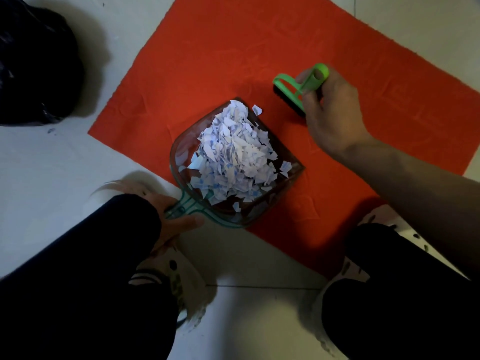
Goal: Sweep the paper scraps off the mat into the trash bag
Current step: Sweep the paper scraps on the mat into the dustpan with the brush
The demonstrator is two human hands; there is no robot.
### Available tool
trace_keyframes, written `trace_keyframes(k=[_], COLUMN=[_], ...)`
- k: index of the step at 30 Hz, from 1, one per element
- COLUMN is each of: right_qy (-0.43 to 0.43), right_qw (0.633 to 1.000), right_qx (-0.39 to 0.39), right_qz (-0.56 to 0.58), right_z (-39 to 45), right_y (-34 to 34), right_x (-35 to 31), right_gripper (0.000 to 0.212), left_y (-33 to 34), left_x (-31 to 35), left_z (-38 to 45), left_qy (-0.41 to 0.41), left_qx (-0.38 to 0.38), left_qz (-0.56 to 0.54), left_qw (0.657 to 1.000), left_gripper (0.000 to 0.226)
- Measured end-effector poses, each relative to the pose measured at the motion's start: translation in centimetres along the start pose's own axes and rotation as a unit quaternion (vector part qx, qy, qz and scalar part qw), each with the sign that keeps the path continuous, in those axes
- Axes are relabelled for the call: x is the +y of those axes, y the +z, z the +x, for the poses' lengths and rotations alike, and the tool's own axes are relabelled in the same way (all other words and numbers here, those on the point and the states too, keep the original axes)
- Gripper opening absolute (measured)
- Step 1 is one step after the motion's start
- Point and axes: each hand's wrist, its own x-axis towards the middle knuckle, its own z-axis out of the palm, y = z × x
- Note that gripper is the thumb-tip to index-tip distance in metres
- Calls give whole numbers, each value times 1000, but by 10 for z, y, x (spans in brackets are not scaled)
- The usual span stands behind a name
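A clear dustpan (181, 154) with a green rim lies on the near edge of the red mat (233, 53), heaped with white paper scraps (233, 152). One scrap (257, 109) sits on the mat just past the pan's lip. My left hand (176, 219) grips the pan's green handle at the mat's near edge. My right hand (330, 115) holds a green hand brush (298, 87) with dark bristles, its head down on the mat to the right of the pan. The black trash bag (33, 66) stands on the floor at the far left.
The mat lies on a pale tiled floor (65, 157). My knees in dark trousers and my light shoes (181, 281) fill the bottom of the view, with one shoe on the mat's near right corner.
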Motion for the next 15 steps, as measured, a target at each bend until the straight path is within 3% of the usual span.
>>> trace_keyframes(k=[5,11,15], right_qy=[-42,-67,-60], right_qw=[997,988,988], right_qx=[-63,-121,-93], right_qz=[-30,61,108], right_z=[-5,-33,-42], right_y=[23,22,9], right_x=[-12,-36,-42], right_gripper=[26,20,20], left_y=[1,1,0], left_x=[-2,-2,-3], left_z=[1,1,2], left_qy=[-4,-9,-16], left_qx=[-2,-8,-25], left_qz=[-20,-17,-27], left_qw=[1000,1000,999], left_gripper=[38,41,41])
